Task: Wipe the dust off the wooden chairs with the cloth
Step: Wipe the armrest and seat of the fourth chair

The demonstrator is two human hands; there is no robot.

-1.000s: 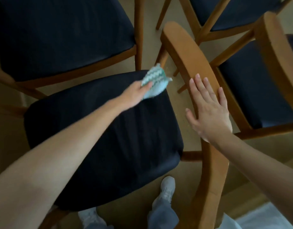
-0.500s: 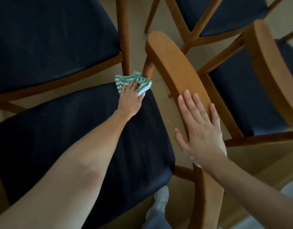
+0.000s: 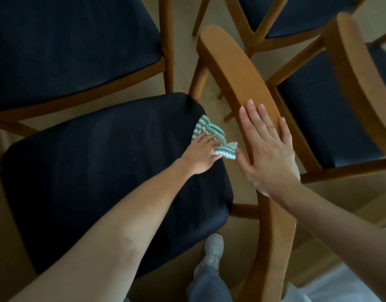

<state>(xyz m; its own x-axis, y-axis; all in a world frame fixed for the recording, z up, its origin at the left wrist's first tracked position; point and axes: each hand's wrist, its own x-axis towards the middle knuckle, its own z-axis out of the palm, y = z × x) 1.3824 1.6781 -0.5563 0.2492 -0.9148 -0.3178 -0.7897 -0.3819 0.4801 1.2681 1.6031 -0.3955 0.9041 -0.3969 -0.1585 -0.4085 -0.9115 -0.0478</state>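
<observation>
At the dark seat's point(image 3: 100, 171) 3 o'clock edge, head view, the left hand point(image 3: 200, 155) gripped the green-striped cloth point(image 3: 206, 127), fingers point(image 3: 206, 139) curled over it. Just at the cloth's 3 o'clock, the right hand point(image 3: 269, 155) lay flat on the wooden chair's backrest point(image 3: 231, 62), fingers straight and slightly spread

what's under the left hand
The green-and-white cloth, at the edge of the dark seat. Its far end sticks out past the left hand; the rest is hidden beneath it.
</observation>
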